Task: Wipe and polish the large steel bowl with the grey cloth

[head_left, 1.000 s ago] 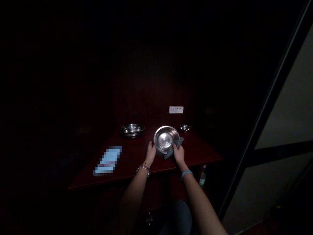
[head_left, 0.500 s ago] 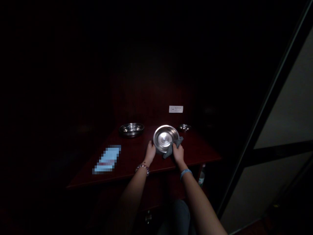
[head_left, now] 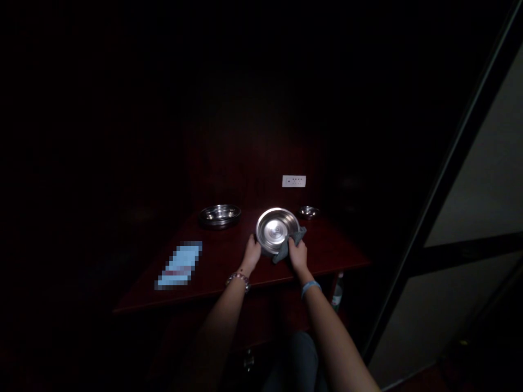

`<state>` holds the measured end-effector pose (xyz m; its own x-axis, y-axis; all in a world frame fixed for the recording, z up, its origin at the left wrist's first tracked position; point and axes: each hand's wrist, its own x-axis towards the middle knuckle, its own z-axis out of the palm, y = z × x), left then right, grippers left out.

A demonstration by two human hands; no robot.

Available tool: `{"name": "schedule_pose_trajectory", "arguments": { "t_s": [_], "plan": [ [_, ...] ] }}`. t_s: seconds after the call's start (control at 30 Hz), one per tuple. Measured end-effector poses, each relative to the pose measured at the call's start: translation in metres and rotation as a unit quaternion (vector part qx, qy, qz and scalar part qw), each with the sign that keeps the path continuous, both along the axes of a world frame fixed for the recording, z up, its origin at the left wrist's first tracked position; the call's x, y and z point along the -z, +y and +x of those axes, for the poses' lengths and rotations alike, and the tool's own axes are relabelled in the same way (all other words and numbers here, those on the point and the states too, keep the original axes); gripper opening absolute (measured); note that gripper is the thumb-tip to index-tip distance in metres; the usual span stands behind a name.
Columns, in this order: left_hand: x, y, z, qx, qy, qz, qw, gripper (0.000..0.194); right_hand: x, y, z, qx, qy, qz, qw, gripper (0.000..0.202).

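Note:
A shiny steel bowl is held tilted over the dark red table, its inside facing me. My left hand is closed on the bowl's left edge, thumb up at the rim. A grey cloth is folded over the lower right rim, and my right hand grips the bowl through it. The fingers of both hands are partly hidden behind the bowl and cloth.
Stacked steel bowls sit at the back left of the table, and a small steel bowl at the back right. A blurred blue item lies on the left. A white socket is on the wall; a bottle stands below the right edge.

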<state>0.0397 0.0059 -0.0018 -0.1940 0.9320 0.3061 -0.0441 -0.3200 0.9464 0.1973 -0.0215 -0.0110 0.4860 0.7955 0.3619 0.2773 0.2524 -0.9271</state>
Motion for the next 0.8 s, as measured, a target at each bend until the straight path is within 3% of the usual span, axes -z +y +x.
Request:
{"name": "schedule_pose_trajectory", "arguments": {
  "t_s": [0.8],
  "plan": [
    [0.0016,-0.0018,0.0026,0.029,0.003,0.026,0.999,0.031,-0.0030,-0.0029,-0.0004,-0.001,0.021,0.001,1.000,0.028]
  ]
}}
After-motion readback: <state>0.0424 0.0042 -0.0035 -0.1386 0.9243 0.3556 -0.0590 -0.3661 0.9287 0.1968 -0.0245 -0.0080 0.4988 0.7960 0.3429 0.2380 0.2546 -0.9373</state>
